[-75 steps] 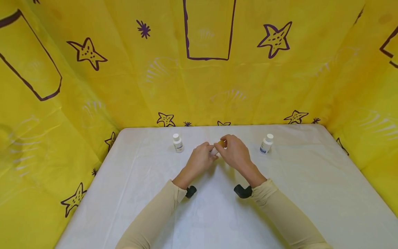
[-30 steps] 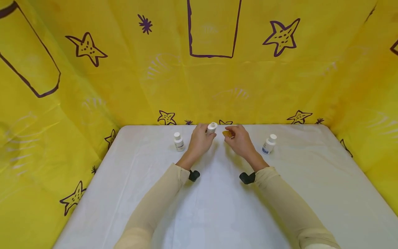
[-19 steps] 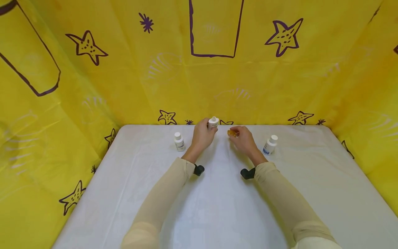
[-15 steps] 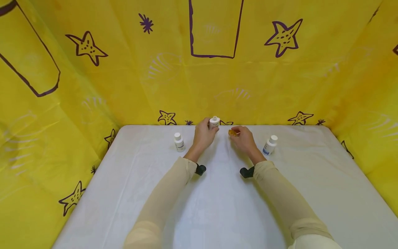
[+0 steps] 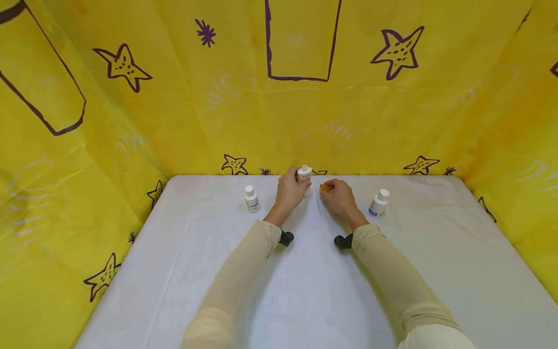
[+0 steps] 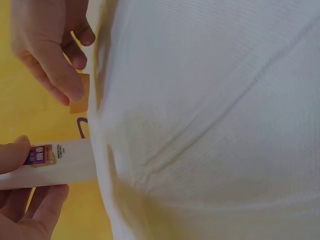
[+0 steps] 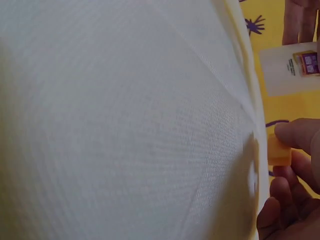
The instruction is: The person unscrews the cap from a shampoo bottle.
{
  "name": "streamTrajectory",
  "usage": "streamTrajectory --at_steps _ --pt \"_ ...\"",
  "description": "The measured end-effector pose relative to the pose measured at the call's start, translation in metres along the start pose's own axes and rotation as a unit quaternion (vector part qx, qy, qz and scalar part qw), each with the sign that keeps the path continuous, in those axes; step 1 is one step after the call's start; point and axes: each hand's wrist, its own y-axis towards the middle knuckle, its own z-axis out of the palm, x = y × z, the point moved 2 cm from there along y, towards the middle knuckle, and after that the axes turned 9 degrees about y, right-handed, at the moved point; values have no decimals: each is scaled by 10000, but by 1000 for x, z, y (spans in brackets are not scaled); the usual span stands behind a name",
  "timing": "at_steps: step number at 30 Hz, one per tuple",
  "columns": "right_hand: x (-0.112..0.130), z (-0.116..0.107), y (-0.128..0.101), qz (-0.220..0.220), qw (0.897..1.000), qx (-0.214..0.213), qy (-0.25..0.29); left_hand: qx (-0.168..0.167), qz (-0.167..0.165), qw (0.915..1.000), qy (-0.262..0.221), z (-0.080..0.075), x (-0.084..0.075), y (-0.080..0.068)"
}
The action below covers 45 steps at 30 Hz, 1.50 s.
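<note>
My left hand (image 5: 291, 190) grips a white bottle (image 5: 305, 173) near the table's far edge. The bottle stands upright in the fingers, its narrow neck bare at the top. A purple and orange label (image 6: 42, 155) shows on its side in the left wrist view. To the right, my right hand (image 5: 341, 198) pinches an orange-yellow cap (image 7: 279, 151) between thumb and fingers, a small gap away from the bottle. Part of the cap is hidden by the fingertips in the head view.
One white-capped bottle (image 5: 251, 199) stands left of the hands, another with a blue label (image 5: 378, 203) to the right. A white cloth covers the table (image 5: 301, 291). Yellow curtains (image 5: 174, 97) with starfish drawings rise behind and at both sides.
The hands were together at the bottle and cap, then parted with the cap in the right hand. The bottle has been raised upright and lately shifted slightly right, nearer the right hand.
</note>
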Motion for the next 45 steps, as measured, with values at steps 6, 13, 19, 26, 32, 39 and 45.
streamTrajectory --at_steps 6,13,19,26,32,39,45 --pt "2 1 -1 -95 9997 22 -239 114 -69 9999 32 1 -1 -2" --pt "4 1 -4 -15 9982 42 -597 318 -135 9994 -28 6 0 -3" --pt "5 2 -5 17 9972 106 -734 370 -43 9993 38 8 2 -2" --pt "3 2 -8 68 9984 102 -555 475 -100 9988 57 7 3 -5" --pt "6 -1 -13 12 9993 -8 -379 516 -258 9983 19 -1 6 -8" --pt "25 -9 -25 -515 9984 -128 -182 393 -279 9985 275 -21 0 -11" --pt "48 -15 -39 -1071 9927 -299 -468 154 26 9975 696 -43 -9 -17"
